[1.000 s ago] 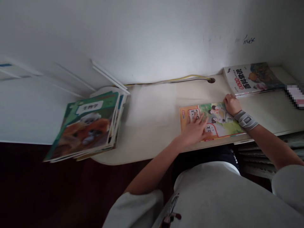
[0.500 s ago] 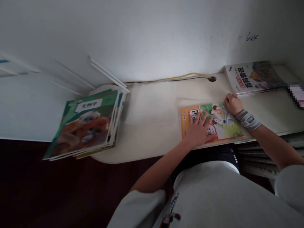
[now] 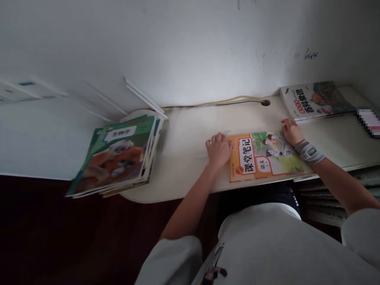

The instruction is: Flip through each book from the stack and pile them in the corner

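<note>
An orange-and-green Chinese study book (image 3: 246, 158) with cartoon children on its cover lies flat near the front edge of the white desk (image 3: 190, 170). Beside its left edge rests my left hand (image 3: 219, 150), palm down with fingers slightly bent and apart; its thumb side meets the book's border. My right hand (image 3: 292, 132), with a grey strap on the wrist, is at the book's upper right edge, its fingers bent in around that edge. The right fingertips are partly hidden.
On the left, a stack of books topped by a green biology textbook (image 3: 118, 154) overhangs the desk's rounded end. Another pile, topped by a white encyclopedia (image 3: 314, 101), lies at the back right, near a blurred-out phone (image 3: 369, 122). A yellow cable (image 3: 237, 97) runs along the wall.
My left hand has slid left off the cover to the book's left edge, uncovering the title. My right hand stays at the right edge. The view has shifted slightly.
</note>
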A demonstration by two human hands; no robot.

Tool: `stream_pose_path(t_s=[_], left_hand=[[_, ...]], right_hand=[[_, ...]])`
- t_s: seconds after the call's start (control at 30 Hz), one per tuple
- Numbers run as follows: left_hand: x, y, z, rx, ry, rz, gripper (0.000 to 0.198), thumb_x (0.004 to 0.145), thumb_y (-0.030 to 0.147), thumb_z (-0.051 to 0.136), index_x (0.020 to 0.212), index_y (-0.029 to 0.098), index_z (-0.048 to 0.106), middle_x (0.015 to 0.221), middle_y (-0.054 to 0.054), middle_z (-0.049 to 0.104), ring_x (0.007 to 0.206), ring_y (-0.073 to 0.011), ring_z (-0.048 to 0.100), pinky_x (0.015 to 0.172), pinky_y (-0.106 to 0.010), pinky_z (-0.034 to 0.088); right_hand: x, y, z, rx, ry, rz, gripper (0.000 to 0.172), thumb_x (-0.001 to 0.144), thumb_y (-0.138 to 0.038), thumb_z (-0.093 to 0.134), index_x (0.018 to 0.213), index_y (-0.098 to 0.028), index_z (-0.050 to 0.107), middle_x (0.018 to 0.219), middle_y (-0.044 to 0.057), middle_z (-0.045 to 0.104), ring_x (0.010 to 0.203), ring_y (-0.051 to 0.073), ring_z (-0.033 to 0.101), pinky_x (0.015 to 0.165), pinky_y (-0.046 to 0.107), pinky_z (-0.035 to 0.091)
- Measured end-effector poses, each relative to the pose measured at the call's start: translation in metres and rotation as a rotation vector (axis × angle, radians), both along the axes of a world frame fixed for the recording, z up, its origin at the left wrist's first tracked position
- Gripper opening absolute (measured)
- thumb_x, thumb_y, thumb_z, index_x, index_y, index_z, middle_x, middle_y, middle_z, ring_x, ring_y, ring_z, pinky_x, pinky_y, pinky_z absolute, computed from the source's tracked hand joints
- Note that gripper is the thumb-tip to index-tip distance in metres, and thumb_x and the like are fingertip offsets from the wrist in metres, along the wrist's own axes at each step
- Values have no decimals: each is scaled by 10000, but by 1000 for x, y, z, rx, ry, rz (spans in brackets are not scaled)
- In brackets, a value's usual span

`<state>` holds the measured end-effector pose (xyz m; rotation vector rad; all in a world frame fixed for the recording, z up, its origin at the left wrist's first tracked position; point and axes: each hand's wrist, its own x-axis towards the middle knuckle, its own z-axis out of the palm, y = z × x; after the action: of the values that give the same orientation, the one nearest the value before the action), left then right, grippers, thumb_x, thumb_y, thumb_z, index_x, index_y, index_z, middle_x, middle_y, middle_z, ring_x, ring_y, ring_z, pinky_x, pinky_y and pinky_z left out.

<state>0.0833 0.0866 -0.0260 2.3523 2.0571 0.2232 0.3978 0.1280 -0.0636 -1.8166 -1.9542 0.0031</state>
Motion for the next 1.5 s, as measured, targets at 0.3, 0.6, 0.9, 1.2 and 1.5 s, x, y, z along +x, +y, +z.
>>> stream_pose_path(t_s=[0.3, 0.6, 0.9, 1.2, 1.5], left_hand=[[-10, 37, -2, -48, -648, 132, 111, 776, 249, 568, 809, 176, 644, 974, -88, 671, 917, -227, 609, 875, -384, 457], [-6, 33, 4, -45, -1300, 76, 505, 751, 255, 606, 1241, 187, 502, 611, 55, 558, 561, -109, 552, 578, -231, 463], [-9, 29, 23, -273, -1222, -154, 403, 718, 333, 625, 1066, 137, 673, 916, -53, 712, 772, -159, 641, 725, -286, 501], [-11, 30, 27, -390, -1310, -32, 353, 615, 350, 710, 883, 122, 682, 838, -54, 700, 763, -168, 633, 716, -296, 494], [-11, 29, 35, -302, -1235, -47, 255, 586, 368, 718, 692, 159, 616, 773, -22, 667, 700, -134, 587, 676, -265, 466]], right_hand=[[-2, -1, -2, 99, 50, -7, 337, 792, -157, 388, 1076, -149, 568, 923, 143, 643, 892, 273, 572, 840, 395, 445], [2, -4, 17, 152, 356, -53, 297, 760, -229, 456, 1051, -198, 511, 720, 21, 581, 693, 202, 561, 698, 341, 450], [5, -9, 44, 64, 641, -68, 347, 731, -268, 536, 1071, -207, 503, 783, 32, 605, 699, 190, 587, 666, 339, 473], [10, -23, 64, -97, 771, -22, 278, 682, -448, 650, 791, -193, 658, 740, 30, 639, 654, 161, 551, 579, 291, 437], [32, -36, 84, -417, 808, 255, 416, 619, -598, 730, 714, -197, 674, 670, 9, 623, 627, 141, 536, 610, 288, 447]])
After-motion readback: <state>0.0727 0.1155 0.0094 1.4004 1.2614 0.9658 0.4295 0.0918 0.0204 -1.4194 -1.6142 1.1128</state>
